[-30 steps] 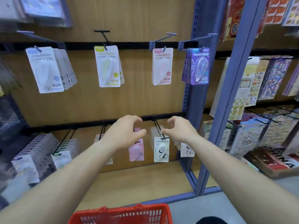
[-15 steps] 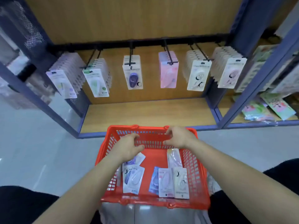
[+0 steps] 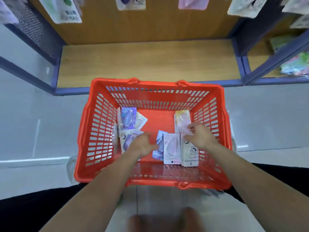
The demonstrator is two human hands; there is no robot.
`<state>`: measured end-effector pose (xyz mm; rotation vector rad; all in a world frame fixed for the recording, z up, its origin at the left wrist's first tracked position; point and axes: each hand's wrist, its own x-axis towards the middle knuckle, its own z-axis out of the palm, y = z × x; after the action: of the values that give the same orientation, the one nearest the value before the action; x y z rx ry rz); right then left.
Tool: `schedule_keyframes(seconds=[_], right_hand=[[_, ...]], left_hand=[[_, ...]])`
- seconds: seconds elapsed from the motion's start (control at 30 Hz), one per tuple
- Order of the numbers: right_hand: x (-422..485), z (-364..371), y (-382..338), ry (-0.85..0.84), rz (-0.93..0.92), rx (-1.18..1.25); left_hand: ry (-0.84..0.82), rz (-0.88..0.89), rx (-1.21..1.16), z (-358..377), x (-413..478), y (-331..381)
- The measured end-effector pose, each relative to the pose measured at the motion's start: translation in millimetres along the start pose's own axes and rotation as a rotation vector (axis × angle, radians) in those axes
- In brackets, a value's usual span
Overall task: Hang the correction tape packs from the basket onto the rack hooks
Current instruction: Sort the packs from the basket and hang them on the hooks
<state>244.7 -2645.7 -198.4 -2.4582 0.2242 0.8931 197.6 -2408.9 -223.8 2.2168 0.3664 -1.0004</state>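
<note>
We count the packs [image 3: 172, 148] in two groups on the bottom of the red basket [image 3: 100, 131]. On the right there are four. A blue pack [image 3: 158, 146], a pink pack [image 3: 172, 149] and a white pack [image 3: 190, 154] lie flat side by side near us, and a yellow pack [image 3: 182, 120] lies beyond them by the right wall. All four have their long axes running from the near wall to the far wall. On the left the packs overlap in a loose heap. There seem to be four or five, with a purple pack [image 3: 127, 119] on top at the far end, tilted slightly. We cannot tell which end of any pack has the hanging hole.

The left hand [image 3: 143, 145] is over the near end of the left heap, its fingers loose and spread, holding nothing. The right hand [image 3: 201, 137] is on the right group, with curled fingers [image 3: 191, 128] at the yellow pack's near edge. Blur hides whether they pinch it.

The basket stands on the grey floor [image 3: 33, 123] before a wooden shelf [image 3: 147, 62]. Above it we see the lower edges of at least five hanging packs [image 3: 66, 14].
</note>
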Motion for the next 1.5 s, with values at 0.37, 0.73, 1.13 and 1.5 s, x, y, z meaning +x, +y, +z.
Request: schedule_keyframes(seconds=[0.37, 0.73, 1.13, 1.5], right_hand=[[-16, 48, 29, 0.118, 0.026, 0.102], [-12, 49, 30, 0.141, 0.017, 0.189], [-3, 52, 25, 0.135, 0.029, 0.340], [1, 60, -48, -0.160, -0.002, 0.806]], left_hand=[[-0.078, -0.061, -0.124, 44, 73, 4], [-0.113, -0.096, -0.289, 70, 66, 26], [-0.061, -0.071, -0.447, 10, 59, 8], [-0.030, -0.084, -0.823, -34, 22, -4]])
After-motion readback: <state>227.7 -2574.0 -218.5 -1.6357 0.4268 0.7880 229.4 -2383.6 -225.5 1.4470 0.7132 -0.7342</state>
